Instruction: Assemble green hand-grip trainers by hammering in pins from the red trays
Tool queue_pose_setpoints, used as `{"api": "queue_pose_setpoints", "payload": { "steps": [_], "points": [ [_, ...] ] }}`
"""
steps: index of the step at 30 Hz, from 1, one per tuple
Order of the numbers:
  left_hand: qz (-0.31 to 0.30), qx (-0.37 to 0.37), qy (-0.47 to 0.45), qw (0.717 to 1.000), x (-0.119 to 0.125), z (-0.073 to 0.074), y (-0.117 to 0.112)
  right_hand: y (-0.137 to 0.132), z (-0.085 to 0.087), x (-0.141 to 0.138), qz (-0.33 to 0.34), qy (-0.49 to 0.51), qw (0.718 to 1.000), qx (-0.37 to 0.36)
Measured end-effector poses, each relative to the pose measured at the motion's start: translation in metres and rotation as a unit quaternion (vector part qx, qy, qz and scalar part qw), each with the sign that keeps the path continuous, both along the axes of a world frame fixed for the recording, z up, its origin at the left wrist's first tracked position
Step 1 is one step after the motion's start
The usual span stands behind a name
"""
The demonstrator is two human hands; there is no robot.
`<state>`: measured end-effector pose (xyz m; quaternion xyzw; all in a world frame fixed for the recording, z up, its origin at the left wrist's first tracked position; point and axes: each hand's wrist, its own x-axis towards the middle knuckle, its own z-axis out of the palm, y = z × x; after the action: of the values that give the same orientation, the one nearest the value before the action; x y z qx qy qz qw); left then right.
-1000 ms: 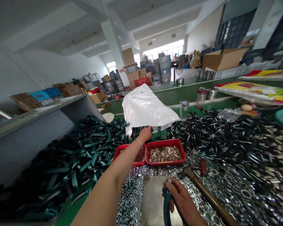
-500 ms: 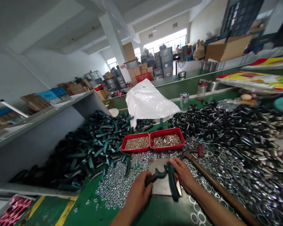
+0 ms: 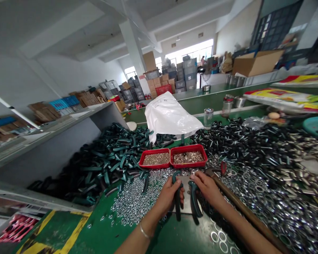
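Note:
My left hand is closed round a dark green curved handle. My right hand grips a second green handle beside it. Both handles stand side by side over a grey metal plate on the green bench. Two red trays of small metal pieces sit just beyond my hands. A wooden-handled hammer lies to the right of my right hand, its head near my knuckles.
A heap of green handles fills the left of the bench. Black and silver parts and shiny rings cover the right. A white plastic bag lies behind the trays. A grey shelf stands at left.
My left hand came back from the far pile with a green handle and brought it upright beside the one in my right hand. The view tilted down.

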<state>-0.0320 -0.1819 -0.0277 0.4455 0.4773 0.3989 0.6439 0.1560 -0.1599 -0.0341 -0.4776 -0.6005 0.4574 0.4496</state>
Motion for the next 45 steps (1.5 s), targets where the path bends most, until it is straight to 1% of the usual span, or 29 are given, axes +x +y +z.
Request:
{"api": "queue_pose_setpoints", "payload": {
  "steps": [2, 4, 8, 11, 15, 17, 21, 24, 26, 28, 30, 31, 33, 34, 36, 37, 39, 40, 42, 44, 45],
  "points": [
    [0.008, -0.014, -0.022, 1.000, 0.004, 0.002, -0.002, -0.001, 0.007, -0.004, 0.005, -0.091, 0.994, 0.054],
    [0.006, -0.009, -0.015, 1.000, 0.006, 0.005, -0.002, -0.002, 0.013, -0.008, 0.019, -0.146, 0.987, 0.070],
    [0.003, 0.014, 0.019, 1.000, 0.006, 0.010, 0.001, -0.002, 0.021, -0.011, 0.028, -0.198, 0.977, 0.079],
    [-0.018, 0.031, 0.047, 0.998, 0.002, 0.011, 0.004, -0.001, 0.023, -0.011, 0.035, -0.220, 0.971, 0.083],
    [-0.052, 0.045, 0.096, 0.993, 0.001, 0.014, 0.006, -0.002, 0.024, -0.013, 0.054, -0.228, 0.969, 0.079],
    [-0.055, 0.068, 0.119, 0.989, 0.002, 0.017, 0.006, -0.003, 0.024, -0.014, 0.048, -0.224, 0.970, 0.078],
    [-0.036, 0.115, 0.155, 0.981, 0.008, 0.021, 0.005, -0.004, 0.026, -0.018, 0.017, -0.196, 0.976, 0.091],
    [-0.004, 0.144, 0.195, 0.970, 0.009, 0.022, 0.006, -0.006, 0.026, -0.020, -0.004, -0.157, 0.984, 0.087],
    [0.012, 0.169, 0.226, 0.959, 0.007, 0.021, 0.006, -0.008, 0.027, -0.019, 0.001, -0.139, 0.988, 0.066],
    [0.009, 0.195, 0.260, 0.946, 0.003, 0.021, 0.005, -0.010, 0.028, -0.017, 0.027, -0.134, 0.990, 0.043],
    [-0.016, 0.218, 0.308, 0.926, -0.003, 0.022, 0.000, -0.014, 0.031, -0.014, 0.071, -0.124, 0.989, 0.021],
    [-0.040, 0.227, 0.333, 0.914, -0.007, 0.024, -0.003, -0.018, 0.034, -0.012, 0.097, -0.113, 0.989, 0.004],
    [-0.111, 0.245, 0.366, 0.891, -0.016, 0.028, -0.014, -0.028, 0.039, -0.009, 0.144, -0.087, 0.985, -0.038],
    [-0.149, 0.251, 0.372, 0.881, -0.020, 0.030, -0.021, -0.035, 0.042, -0.009, 0.158, -0.078, 0.983, -0.055],
    [-0.213, 0.251, 0.371, 0.868, -0.026, 0.036, -0.036, -0.051, 0.046, -0.009, 0.163, -0.080, 0.981, -0.072],
    [-0.234, 0.250, 0.370, 0.864, -0.029, 0.038, -0.043, -0.059, 0.046, -0.009, 0.162, -0.088, 0.980, -0.071],
    [-0.252, 0.250, 0.377, 0.856, -0.032, 0.043, -0.051, -0.070, 0.044, -0.012, 0.165, -0.106, 0.978, -0.067],
    [-0.257, 0.253, 0.383, 0.851, -0.032, 0.045, -0.050, -0.072, 0.041, -0.014, 0.167, -0.112, 0.977, -0.064],
    [-0.267, 0.257, 0.397, 0.840, -0.033, 0.045, -0.038, -0.064, 0.034, -0.019, 0.156, -0.122, 0.978, -0.058],
    [-0.280, 0.259, 0.411, 0.828, -0.034, 0.042, -0.013, -0.041, 0.027, -0.021, 0.140, -0.153, 0.977, -0.040],
    [-0.287, 0.262, 0.419, 0.820, -0.035, 0.038, 0.002, -0.025, 0.026, -0.021, 0.133, -0.185, 0.974, -0.016]
  ]
}}
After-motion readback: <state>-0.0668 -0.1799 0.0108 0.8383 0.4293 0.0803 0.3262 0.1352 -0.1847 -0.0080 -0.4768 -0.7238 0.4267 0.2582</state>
